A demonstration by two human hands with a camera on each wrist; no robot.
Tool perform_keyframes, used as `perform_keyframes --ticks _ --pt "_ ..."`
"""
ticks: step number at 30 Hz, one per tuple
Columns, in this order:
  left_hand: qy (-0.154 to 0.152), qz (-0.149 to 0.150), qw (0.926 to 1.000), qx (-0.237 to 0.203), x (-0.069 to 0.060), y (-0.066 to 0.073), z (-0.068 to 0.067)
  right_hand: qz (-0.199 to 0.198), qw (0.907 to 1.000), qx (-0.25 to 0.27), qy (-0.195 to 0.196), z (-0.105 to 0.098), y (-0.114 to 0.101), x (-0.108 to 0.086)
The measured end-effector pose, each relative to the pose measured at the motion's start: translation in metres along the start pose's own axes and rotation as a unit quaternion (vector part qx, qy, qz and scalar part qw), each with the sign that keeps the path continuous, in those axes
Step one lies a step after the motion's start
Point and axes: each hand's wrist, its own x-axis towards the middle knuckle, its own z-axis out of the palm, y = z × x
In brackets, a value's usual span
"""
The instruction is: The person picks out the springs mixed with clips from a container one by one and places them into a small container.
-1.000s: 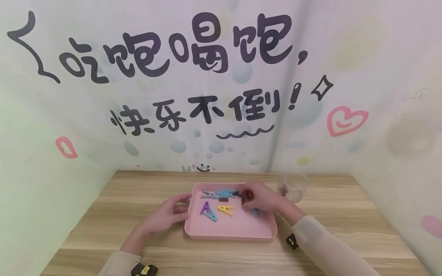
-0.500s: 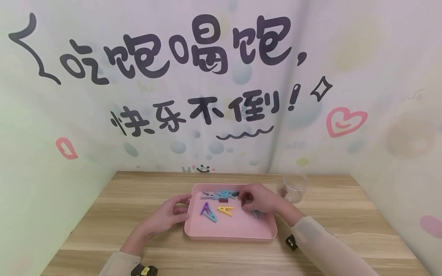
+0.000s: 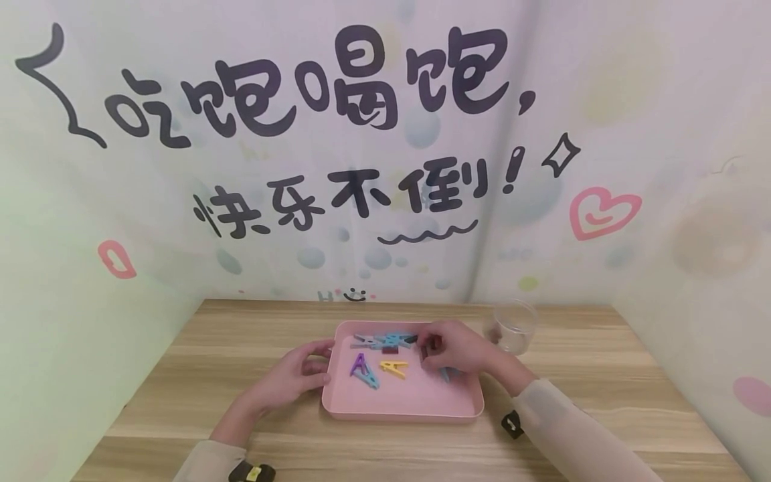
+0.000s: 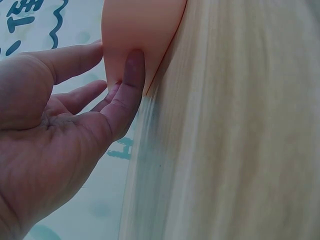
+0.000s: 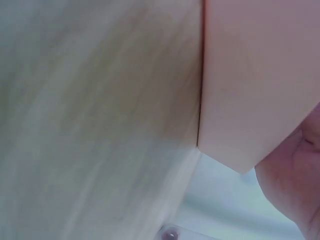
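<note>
I judge the handling unfinished: loose clips lie in the pink tray between the left hand, relaxed against its wall, and the curled right hand, whose hold I cannot determine.

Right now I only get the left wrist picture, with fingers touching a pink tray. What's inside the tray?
Observer: Blue clips, a purple clip and a yellow clip, for a start.
Operator: Where's the other one of the hands?
Observer: The right hand reaches into the right side of the tray, fingers bent.
Operator: Is anything beside the tray?
Observer: Yes, a clear cup stands to its right, farther back.
</note>
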Motion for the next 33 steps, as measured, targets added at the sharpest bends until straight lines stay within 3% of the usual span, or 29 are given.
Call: perform_keyframes --ticks 12,33 --pt "0.005 -0.003 0.9999 0.009 0.000 0.001 0.001 -0.044 0.9988 0.001 0.022 -0.013 -0.008 -0.010" --pt "0.002 -0.003 0.9999 0.010 -0.001 0.002 0.001 -0.031 0.9979 0.003 0.056 -0.042 -0.010 -0.035"
